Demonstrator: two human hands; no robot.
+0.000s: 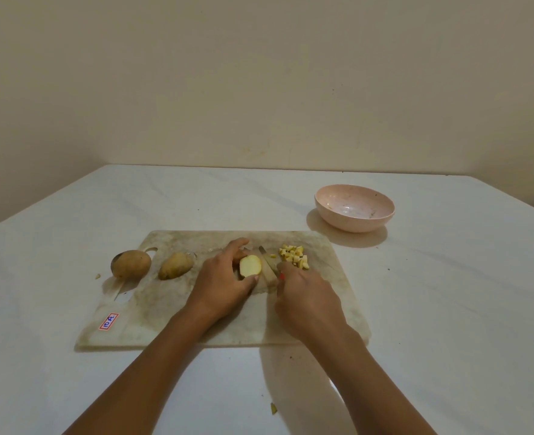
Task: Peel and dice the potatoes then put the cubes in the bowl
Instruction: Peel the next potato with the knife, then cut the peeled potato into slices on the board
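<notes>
Left hand (224, 277): fingers curled over the far side of the cut potato (250, 265), thumb against its near side, gripping it on the middle of the cutting board (196, 324). Cut potato: pale cut face turned right, toward the blade. Right hand (306, 296): fingers closed round the handle of the knife (268, 262), only a red speck of the handle showing. Knife: long axis running near to far, tip toward the board's far edge and leaning slightly left, blade just beside the cut face. Cubes (294, 257): small yellow heap near the board's far right corner, just right of the blade. Whole potato (130, 264): unpeeled, at the board's left edge over the handle slot. Second potato (176, 265): just right of it, long axis slanting. Bowl (347, 226): pink, upright, on the tabletop (447, 309) beyond the board's far right corner. Sticker (108, 321): near left corner of the board.
</notes>
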